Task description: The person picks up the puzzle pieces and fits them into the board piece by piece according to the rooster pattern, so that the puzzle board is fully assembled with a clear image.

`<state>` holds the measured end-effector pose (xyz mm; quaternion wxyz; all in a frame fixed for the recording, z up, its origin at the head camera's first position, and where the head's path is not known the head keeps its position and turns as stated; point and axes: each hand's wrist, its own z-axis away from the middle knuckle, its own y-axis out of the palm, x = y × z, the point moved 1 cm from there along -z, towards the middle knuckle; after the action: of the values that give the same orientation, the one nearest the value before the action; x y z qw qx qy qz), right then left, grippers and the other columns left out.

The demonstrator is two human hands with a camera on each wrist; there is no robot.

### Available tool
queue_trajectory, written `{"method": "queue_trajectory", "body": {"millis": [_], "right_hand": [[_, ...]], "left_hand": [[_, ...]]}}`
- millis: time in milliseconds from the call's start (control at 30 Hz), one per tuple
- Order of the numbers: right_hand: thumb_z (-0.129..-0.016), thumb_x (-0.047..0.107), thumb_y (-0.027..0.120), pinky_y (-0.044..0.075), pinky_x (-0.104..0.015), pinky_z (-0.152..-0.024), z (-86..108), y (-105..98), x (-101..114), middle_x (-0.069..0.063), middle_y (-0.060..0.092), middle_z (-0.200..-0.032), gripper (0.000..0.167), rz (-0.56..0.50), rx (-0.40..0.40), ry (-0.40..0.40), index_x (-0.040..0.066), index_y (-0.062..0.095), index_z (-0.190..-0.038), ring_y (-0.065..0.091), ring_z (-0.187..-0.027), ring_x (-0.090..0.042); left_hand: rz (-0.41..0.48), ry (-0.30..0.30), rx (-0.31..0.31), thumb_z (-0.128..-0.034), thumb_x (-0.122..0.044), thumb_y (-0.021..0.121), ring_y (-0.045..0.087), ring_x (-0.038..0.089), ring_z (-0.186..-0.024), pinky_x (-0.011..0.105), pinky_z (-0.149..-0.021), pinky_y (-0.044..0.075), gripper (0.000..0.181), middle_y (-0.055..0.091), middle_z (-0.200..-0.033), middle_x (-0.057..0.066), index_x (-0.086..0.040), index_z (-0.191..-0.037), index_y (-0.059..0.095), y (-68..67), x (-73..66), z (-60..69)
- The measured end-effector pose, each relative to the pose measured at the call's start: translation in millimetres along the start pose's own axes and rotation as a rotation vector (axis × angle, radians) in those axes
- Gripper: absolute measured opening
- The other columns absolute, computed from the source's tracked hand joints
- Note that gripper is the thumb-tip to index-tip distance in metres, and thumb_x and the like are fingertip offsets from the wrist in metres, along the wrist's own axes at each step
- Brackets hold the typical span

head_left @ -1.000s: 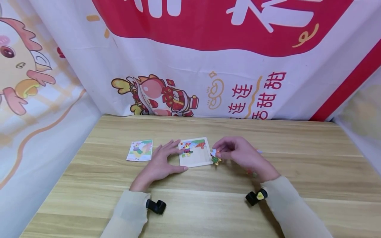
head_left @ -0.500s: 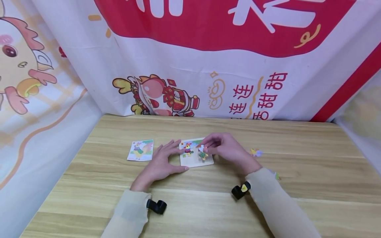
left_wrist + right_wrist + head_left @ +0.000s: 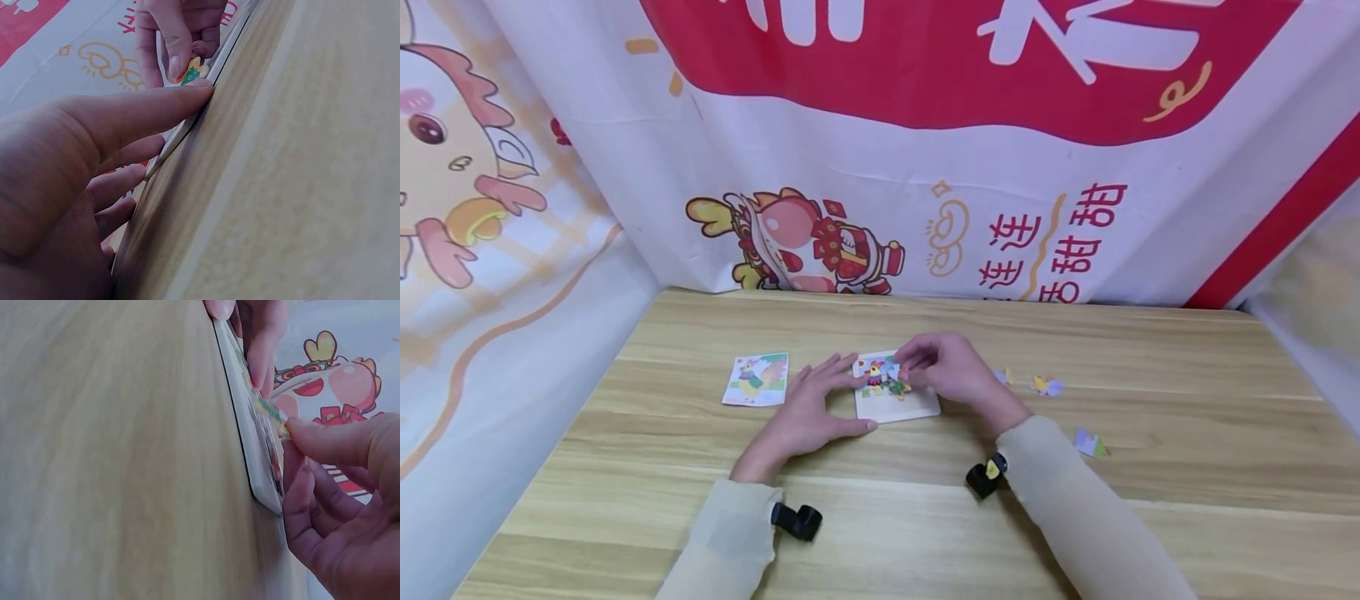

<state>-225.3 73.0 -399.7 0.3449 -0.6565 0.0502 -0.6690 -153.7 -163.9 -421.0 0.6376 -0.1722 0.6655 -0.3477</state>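
A pale puzzle board lies on the table, with colourful pieces in its upper part. My left hand rests along its left side, thumb at the near edge and fingers spread. Over the board, my right hand pinches a green and yellow puzzle piece between thumb and fingers, beside the rooster-head piece. In the right wrist view the held piece is tilted above the board. The left wrist view shows my left thumb on the board's edge.
A printed picture card lies left of my left hand. Loose pieces lie to the right: a yellow and lilac one, another closer to me, and one partly hidden behind my right forearm. A printed cloth hangs behind the table.
My right hand has moved left from beside the board to above it, carrying the green piece towards the rooster-head piece. Loose pieces on the right have come into view. My left hand stays in place.
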Motion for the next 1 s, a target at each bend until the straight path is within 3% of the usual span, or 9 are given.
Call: {"method": "queue_trajectory", "body": {"millis": [300, 600, 1000], "right_hand": [[-0.092, 0.006, 0.083, 0.057, -0.032, -0.084, -1.0, 3, 2, -0.002, 0.077, -0.096, 0.019, 0.104, -0.039, 0.001, 0.015, 0.084, -0.109, 0.069, -0.091, -0.018], [-0.091, 0.008, 0.083, 0.057, -0.036, -0.089, -5.3, 7, 13, -0.001, 0.08, -0.1, 0.019, 0.187, -0.016, 0.038, 0.015, 0.085, -0.109, 0.069, -0.093, -0.019], [-0.09, 0.006, 0.084, 0.06, -0.036, -0.089, -7.8, 14, 23, -0.002, 0.079, -0.099, 0.02, 0.219, -0.029, 0.085, 0.015, 0.085, -0.108, 0.07, -0.094, -0.019]], "left_hand": [[0.009, 0.022, 0.015, -0.0838, -0.038, 0.092, 0.02, 0.029, -0.169, 0.062, -0.137, -0.002, 0.063, 0.039, -0.175, 0.0, -0.016, -0.14, 0.072, 4.1, -2.3, -3.7], [0.004, 0.02, 0.0, -0.0833, -0.038, 0.093, 0.021, 0.031, -0.169, 0.061, -0.137, -0.001, 0.062, 0.04, -0.175, 0.001, -0.016, -0.138, 0.073, 2.5, -1.1, -0.8], [-0.029, 0.022, -0.005, -0.0838, -0.037, 0.092, 0.02, 0.033, -0.169, 0.062, -0.137, 0.001, 0.058, 0.04, -0.174, 0.004, -0.015, -0.134, 0.073, 0.3, -5.6, 0.6]]}}
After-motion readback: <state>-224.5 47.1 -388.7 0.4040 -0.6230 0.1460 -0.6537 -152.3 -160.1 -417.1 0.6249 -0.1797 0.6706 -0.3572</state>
